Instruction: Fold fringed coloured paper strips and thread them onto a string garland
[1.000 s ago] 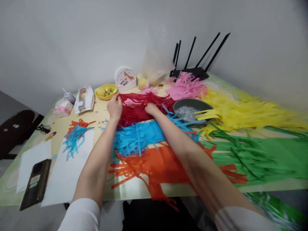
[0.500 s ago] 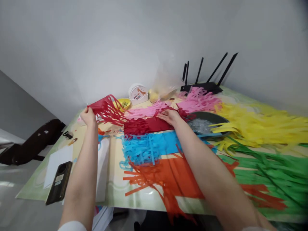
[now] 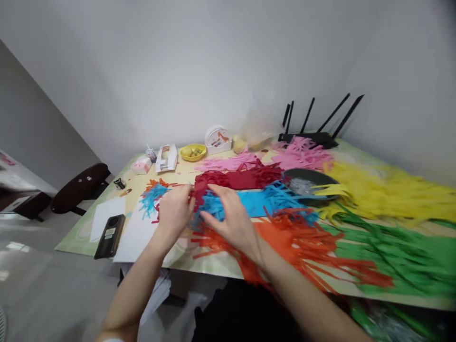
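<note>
Left hand [image 3: 176, 206] grips a piece of dark-red paper [image 3: 200, 191], well left of the dark bowl [image 3: 323, 178]; the right hand [image 3: 235, 219], nearer that bowl, is open — thumb and fingers parted beside the paper. Under the bowl stretches the table [image 3: 84, 233]; yellow fringed paper [image 3: 392, 192] spreads to the bowl's right, orange fringed paper [image 3: 297, 242] on its near side, blue fringed paper [image 3: 256, 203] to its left — and a phone [image 3: 109, 236] far left of it.
</note>
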